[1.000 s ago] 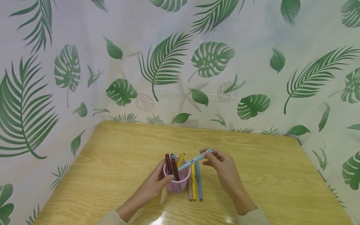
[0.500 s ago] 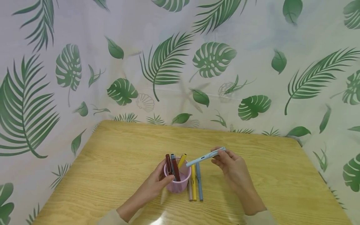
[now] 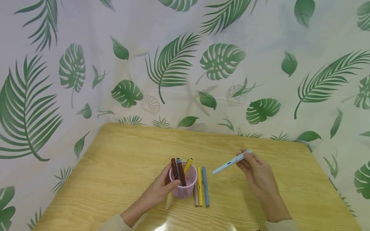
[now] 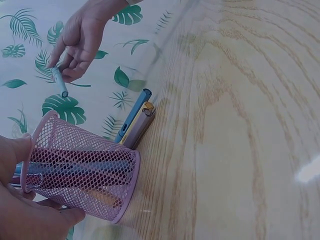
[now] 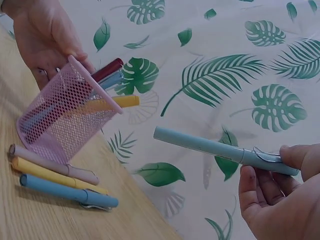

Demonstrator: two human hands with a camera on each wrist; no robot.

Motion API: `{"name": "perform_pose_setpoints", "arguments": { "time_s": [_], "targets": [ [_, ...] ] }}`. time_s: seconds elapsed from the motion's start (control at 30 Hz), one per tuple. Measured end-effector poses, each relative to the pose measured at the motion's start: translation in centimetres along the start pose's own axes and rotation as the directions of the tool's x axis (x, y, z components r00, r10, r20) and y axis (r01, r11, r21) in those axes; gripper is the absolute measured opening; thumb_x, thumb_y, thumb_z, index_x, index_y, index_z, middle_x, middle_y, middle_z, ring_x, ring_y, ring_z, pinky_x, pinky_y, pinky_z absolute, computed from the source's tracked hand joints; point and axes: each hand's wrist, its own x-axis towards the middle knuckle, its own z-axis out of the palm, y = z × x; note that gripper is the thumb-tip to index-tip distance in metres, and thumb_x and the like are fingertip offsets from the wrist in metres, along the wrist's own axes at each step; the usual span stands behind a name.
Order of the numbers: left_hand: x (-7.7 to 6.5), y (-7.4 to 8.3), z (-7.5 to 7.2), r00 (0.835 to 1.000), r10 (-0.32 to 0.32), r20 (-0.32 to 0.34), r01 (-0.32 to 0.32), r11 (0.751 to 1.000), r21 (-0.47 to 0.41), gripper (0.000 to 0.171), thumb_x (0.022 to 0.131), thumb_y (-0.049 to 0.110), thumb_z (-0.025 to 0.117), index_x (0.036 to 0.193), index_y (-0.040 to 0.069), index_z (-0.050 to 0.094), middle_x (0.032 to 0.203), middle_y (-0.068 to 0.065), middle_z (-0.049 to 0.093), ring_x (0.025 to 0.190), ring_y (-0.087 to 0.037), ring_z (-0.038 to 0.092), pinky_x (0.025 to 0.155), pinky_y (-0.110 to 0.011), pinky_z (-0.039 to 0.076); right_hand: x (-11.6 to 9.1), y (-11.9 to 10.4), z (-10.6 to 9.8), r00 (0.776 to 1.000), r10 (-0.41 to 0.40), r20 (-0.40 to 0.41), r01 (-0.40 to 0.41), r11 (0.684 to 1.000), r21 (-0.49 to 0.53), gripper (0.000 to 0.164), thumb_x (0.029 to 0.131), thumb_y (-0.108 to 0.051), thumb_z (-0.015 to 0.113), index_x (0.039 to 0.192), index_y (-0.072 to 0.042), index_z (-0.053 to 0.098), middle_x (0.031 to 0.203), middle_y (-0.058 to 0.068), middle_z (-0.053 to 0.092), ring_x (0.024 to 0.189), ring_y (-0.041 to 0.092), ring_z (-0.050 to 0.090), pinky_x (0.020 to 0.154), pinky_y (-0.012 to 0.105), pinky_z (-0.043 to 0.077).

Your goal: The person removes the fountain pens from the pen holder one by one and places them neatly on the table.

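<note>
Thumb and fingers pinched together on its clipped end, your right hand (image 3: 258,175) holds a slim light-blue pen (image 3: 228,164) aslant above the wood-grain tabletop (image 3: 130,154), its free end pointing down and left towards a blue clip pen (image 3: 205,186), near but apart. That pen lies lengthwise towards you beside a slim yellow pen (image 3: 199,186) and a greyish-mauve pen (image 3: 196,196), closer to the pink mesh cup (image 3: 180,193) your left hand (image 3: 160,188) grips.

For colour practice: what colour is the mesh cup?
The mesh cup is pink, clearest in the left wrist view.
</note>
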Motion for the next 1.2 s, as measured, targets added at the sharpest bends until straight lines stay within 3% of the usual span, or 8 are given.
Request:
{"name": "perform_pose_setpoints", "arguments": {
  "time_s": [0.2, 0.83, 1.2],
  "targets": [
    [-0.1, 0.1, 0.1, 1.0, -0.019, -0.024, 0.019, 1.0, 0.011, 0.078, 0.109, 0.027, 0.056, 0.165, 0.004, 0.008, 0.166, -0.029, 0.016, 0.151, -0.044, 0.025, 0.122, -0.052, 0.025, -0.3, -0.6, -1.2, 1.0, -0.022, -0.004, 0.022, 1.0, -0.003, 0.022, 0.108, -0.009, 0.053, 0.11, -0.002, 0.073, 0.108, 0.004, 0.073, 0.099, 0.016, 0.069, 0.092, 0.025, 0.058],
    [-0.2, 0.1, 0.2, 1.0, -0.002, -0.015, 0.003, 1.0, 0.003, 0.074, 0.109, 0.021, 0.054, 0.165, 0.003, 0.009, 0.166, -0.03, 0.017, 0.151, -0.045, 0.024, 0.123, -0.052, 0.023, -0.7, -0.8, -2.6, 0.996, -0.059, -0.064, 0.045, 0.977, -0.207, 0.02, 0.107, -0.015, 0.058, 0.109, -0.006, 0.076, 0.101, 0.001, 0.073, 0.092, 0.012, 0.068, 0.085, 0.024, 0.06],
    [-0.1, 0.5, 0.2, 1.0, -0.007, -0.013, 0.007, 0.999, 0.037, 0.075, 0.11, 0.025, 0.053, 0.165, 0.003, 0.008, 0.166, -0.03, 0.017, 0.151, -0.047, 0.024, 0.123, -0.055, 0.023, -0.5, -0.3, -3.0, 0.997, -0.043, -0.069, 0.021, 0.959, -0.282, 0.023, 0.107, -0.018, 0.059, 0.103, 0.002, 0.071, 0.117, -0.001, 0.065, 0.098, 0.013, 0.068, 0.085, 0.024, 0.06]
  ]
}}
